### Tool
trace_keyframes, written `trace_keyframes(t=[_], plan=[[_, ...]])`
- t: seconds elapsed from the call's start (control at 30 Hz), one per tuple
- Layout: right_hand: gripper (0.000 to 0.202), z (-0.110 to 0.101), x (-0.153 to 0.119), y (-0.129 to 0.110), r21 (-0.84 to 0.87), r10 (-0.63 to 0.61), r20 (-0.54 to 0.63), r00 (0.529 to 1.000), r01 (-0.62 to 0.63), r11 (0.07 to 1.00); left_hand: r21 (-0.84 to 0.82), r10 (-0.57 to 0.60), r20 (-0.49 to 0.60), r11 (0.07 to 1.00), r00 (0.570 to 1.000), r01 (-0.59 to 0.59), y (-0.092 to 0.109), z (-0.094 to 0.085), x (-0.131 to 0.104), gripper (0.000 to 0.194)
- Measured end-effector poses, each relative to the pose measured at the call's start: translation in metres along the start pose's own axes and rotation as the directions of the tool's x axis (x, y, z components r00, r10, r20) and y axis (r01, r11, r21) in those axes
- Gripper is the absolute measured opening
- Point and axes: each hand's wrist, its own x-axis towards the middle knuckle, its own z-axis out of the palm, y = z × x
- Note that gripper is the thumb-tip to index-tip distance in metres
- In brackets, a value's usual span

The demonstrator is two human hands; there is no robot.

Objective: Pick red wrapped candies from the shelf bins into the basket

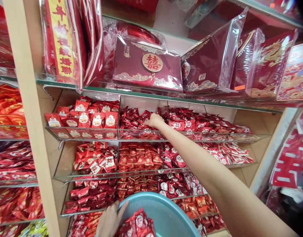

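My right hand point(154, 121) reaches into the upper middle shelf compartment, its fingers on dark red packets point(134, 118); whether one is held is too small to make out. Below, a blue-green plastic basket point(166, 210) holds several dark red packets point(138, 225) with white round labels. At the basket's left rim is my left hand point(110, 219), its fingers bent over the edge and the thumb along the rim.
Glass-fronted shelves point(151, 135) hold small red packets in divided compartments. Above stand maroon gift boxes point(147, 64) in clear wrap. A wooden post point(24, 98) rises at left, and red hanging goods point(287, 158) are at right.
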Motion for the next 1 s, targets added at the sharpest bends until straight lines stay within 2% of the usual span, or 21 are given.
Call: trace_keyframes(t=[0.17,0.33,0.43,0.6,0.73,0.8,0.87,1.0], plan=[[0.059,0.006,0.013,-0.001,0.069,0.027,0.035,0.999,-0.030,0.997,-0.005,-0.003,0.000,1.000,1.000,0.003,-0.002,0.000,-0.002,0.053],[0.048,0.010,0.022,0.005,0.167,0.009,-0.007,1.000,-0.008,0.986,0.031,-0.005,0.001,1.000,1.000,0.005,0.002,-0.004,-0.003,0.054],[0.037,0.003,0.022,0.011,0.254,0.019,-0.034,0.999,-0.010,0.967,0.042,-0.018,0.013,0.999,1.000,0.018,0.004,-0.006,-0.004,0.057],[0.023,-0.013,0.019,0.020,0.381,0.024,0.023,0.999,-0.031,0.924,0.040,-0.018,0.009,0.999,1.000,0.018,0.006,-0.004,-0.003,0.059],[0.029,-0.016,0.022,0.023,0.398,0.070,-0.099,0.993,-0.025,0.917,0.032,-0.009,0.003,0.999,1.000,0.009,0.005,-0.002,-0.002,0.058],[0.030,-0.016,0.023,0.021,0.446,0.077,-0.121,0.990,-0.015,0.895,0.029,-0.010,0.001,1.000,1.000,0.010,0.004,-0.002,-0.002,0.056],[0.027,-0.014,0.021,0.017,0.502,0.073,-0.069,0.995,-0.028,0.864,0.027,-0.012,-0.002,1.000,1.000,0.012,0.003,-0.001,-0.001,0.055],[0.017,-0.011,0.015,0.007,0.605,0.032,0.134,0.991,-0.107,0.789,0.030,-0.013,-0.013,0.999,1.000,0.013,0.001,0.000,-0.001,0.054]])
